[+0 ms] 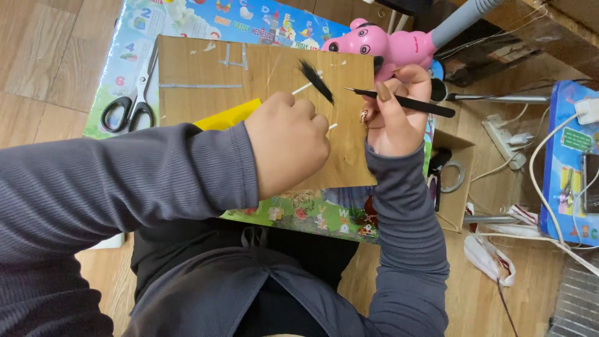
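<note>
My left hand point(288, 145) is closed around a thin white stick point(304, 88) that carries a black feathery tuft point(316, 81) at its far end, held over a brown cardboard sheet point(206, 100). My right hand point(397, 114) grips black tweezers point(405, 102), their pointed tip aimed left toward the tuft, a short gap away. A yellow paper piece point(228, 117) peeks out from under my left wrist. Both arms wear grey ribbed sleeves.
Black-handled scissors point(132, 103) lie left of the cardboard on a colourful printed mat point(134, 56). A pink animal-shaped toy point(384, 45) sits at the top. A small cardboard box point(458, 181), cables, a power strip point(505, 138) and cloth lie right on the wooden floor.
</note>
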